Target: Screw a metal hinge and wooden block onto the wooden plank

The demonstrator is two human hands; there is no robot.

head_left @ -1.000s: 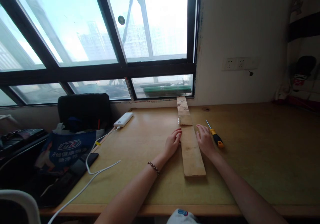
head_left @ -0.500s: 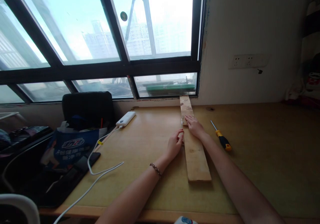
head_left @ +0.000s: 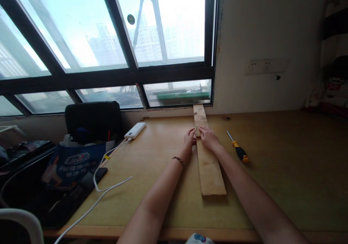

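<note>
Two pale wooden boards lie end to end or overlapping on the table: a shorter far board (head_left: 200,112) reaching toward the window, and a longer near board (head_left: 212,175). A small shiny metal piece (head_left: 197,130) is at the left side of their meeting place; its kind is too small to make out. My right hand (head_left: 209,138) is over the boards from the right, fingers bent onto the top and closed on the wood. At the left edge, my left hand (head_left: 189,139) has its fingers pinched together beside the metal piece; anything between them is hidden.
A screwdriver (head_left: 238,149) with a yellow and black handle lies right of the boards. On the left are a white power bank (head_left: 135,131), its white cable (head_left: 108,189), a blue bag (head_left: 73,162) and a black chair (head_left: 92,122). The window (head_left: 174,71) stands behind the table.
My left hand has moved forward along the boards' left edge, up to the metal piece. My right hand stays on the wood. The whole view has shifted slightly.
</note>
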